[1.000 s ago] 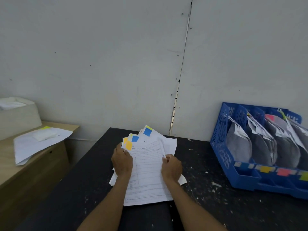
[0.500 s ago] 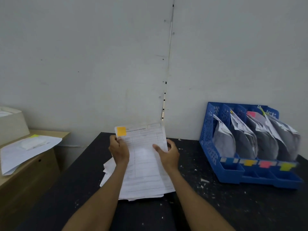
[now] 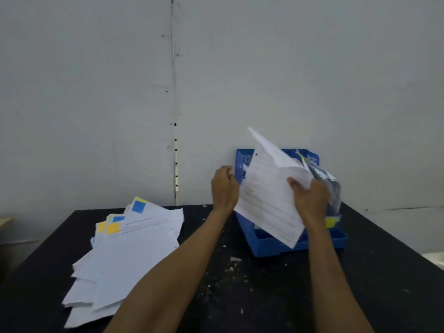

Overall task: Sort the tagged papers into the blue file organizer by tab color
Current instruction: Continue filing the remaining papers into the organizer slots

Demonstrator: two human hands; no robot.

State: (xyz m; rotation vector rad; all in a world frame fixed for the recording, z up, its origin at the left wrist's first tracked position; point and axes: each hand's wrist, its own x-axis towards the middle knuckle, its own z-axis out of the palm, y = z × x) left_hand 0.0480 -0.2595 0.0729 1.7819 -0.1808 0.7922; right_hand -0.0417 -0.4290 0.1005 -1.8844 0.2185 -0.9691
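- Sheet (image 3: 266,198) hangs in mid-air in front of the blue file organizer (image 3: 283,248), tilted, one corner pointing up at the wall. The right hand (image 3: 311,203) grips its right edge, fingers curled behind and thumb across the face.
- Left hand (image 3: 224,188) is curled just beside the sheet's left edge. Whether it pinches the paper or holds nothing cannot be told from this view.
- Misfiling looks the likeliest slip. The held sheet's colour tab is out of sight, and the paper covers most of the organizer's front labels, leaving only a yellow label (image 3: 332,222) showing.
- Filed papers (image 3: 332,188) lean at the organizer's right side. A limp, bowed sheet coming in could catch on their tops and crumple. It could also slide down the wrong side of a divider.
- Held firmly at one edge only, the sheet could fold or swing as it is lowered. It might then slip free onto the black tabletop (image 3: 264,296).
- Unsorted pile (image 3: 125,255) lies fanned at the tabletop's left, with a blue tab (image 3: 138,205) and an orange tab (image 3: 113,228) showing. Its lower sheets sit near the front edge. The left forearm crosses close by, and a brush from it could push pages off.
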